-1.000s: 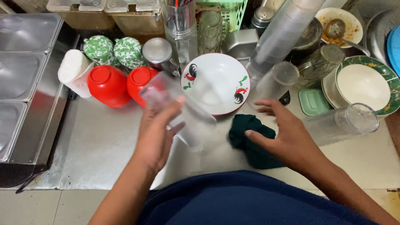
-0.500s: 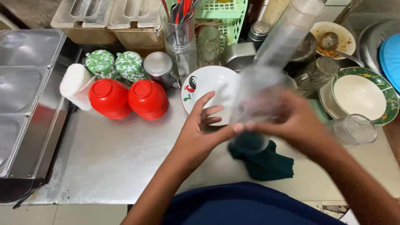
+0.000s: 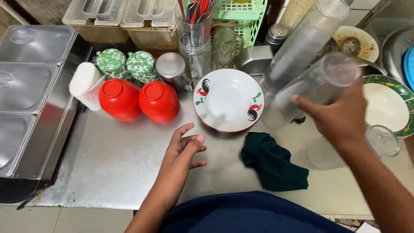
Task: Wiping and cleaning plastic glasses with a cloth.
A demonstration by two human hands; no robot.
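— Steel counter (image 3: 116,168) runs under everything, with lidded steel pans (image 3: 30,73) sunk in along its left side. What sits on it?

— Toward the back, a tall leaning stack of clear plastic cups (image 3: 302,43), and just left of it a white plate painted with roosters (image 3: 228,101). A dark green cloth (image 3: 274,162) lies crumpled in front of the plate. Two red bowls (image 3: 140,101) rest upside down to the plate's left.

— And the hands?

— The right hand (image 3: 340,116) holds a clear plastic cup (image 3: 315,88) tilted in the air beside the stack, mouth pointing up and right, fingers curled around its side. The left hand (image 3: 181,151) hovers low over the bare counter near the plate's front rim, holding nothing, fingers loosely bent and slightly apart.

— Anything smaller?

— A clear glass (image 3: 383,140) stands just by the right wrist.
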